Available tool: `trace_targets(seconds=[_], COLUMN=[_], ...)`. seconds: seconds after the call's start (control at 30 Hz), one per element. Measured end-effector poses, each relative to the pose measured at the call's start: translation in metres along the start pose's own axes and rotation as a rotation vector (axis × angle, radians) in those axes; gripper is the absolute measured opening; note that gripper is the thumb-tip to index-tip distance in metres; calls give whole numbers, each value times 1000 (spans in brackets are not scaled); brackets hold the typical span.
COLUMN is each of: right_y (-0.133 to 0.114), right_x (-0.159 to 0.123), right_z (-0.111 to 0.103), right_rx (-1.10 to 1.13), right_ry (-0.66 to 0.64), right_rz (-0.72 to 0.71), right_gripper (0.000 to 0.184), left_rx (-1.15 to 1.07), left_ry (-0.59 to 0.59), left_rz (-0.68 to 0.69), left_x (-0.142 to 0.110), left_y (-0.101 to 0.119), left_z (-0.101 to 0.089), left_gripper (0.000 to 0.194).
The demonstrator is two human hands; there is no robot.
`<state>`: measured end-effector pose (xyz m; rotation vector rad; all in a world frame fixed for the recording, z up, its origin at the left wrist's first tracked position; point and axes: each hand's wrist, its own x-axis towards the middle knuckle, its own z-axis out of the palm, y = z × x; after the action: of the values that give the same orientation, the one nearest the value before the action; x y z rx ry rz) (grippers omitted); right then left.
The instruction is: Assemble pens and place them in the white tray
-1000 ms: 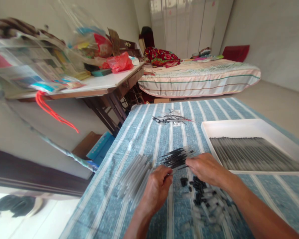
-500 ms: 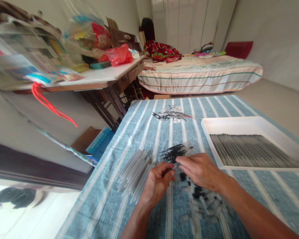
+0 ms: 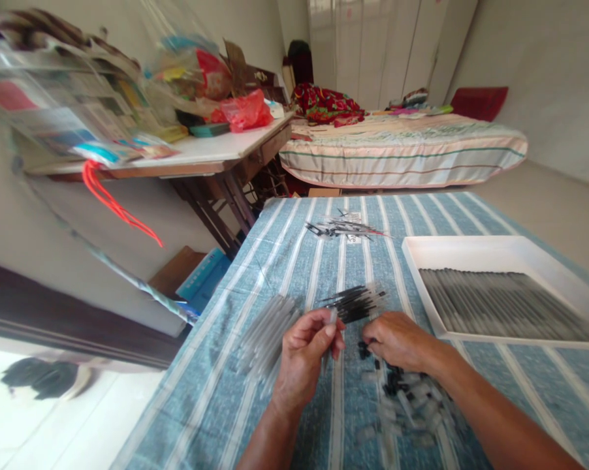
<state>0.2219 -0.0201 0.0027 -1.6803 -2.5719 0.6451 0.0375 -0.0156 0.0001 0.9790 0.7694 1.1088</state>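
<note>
Left hand (image 3: 307, 349): grip closed on a translucent tube (image 3: 332, 318), held upright above the striped bench (image 3: 216, 365). Right hand (image 3: 397, 339): fingers lowered at small black pieces (image 3: 363, 350); whether its grip holds one, cannot tell. Dark refills (image 3: 356, 303) lie just beyond both hands; white tray (image 3: 451, 336) well right.

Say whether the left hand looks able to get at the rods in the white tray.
Probably not easily: the left hand holds a clear tube, and the right hand sits between it and the rods, though the white tray is open on top.
</note>
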Motion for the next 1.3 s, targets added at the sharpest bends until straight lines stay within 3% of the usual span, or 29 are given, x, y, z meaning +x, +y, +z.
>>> trace_targets(seconds=[0.37,0.6,0.73,0.97,1.3], right_y=[8,11,10,10,10], right_x=[1,-3,-6,-7,-6], right_z=[3,-5,-6,-6,-4], right_rx=[190,961,1194,1210,1152], right_ry=[51,213,315,346,332], right_rz=[-2,9,-43,-186,-225], right_gripper=[13,11,20,15,9], left_rx=[12,92,151,182,263], left_ry=[-85,-149,-165,-173,-223], left_rz=[-98,-119,-137,-161,-169], left_x=[0,-2,-4,-6,-6], left_y=[-8,-6,-5,-4,-2], left_z=[-3,-2,-1,2,3], left_gripper=[21,20,17,19,20])
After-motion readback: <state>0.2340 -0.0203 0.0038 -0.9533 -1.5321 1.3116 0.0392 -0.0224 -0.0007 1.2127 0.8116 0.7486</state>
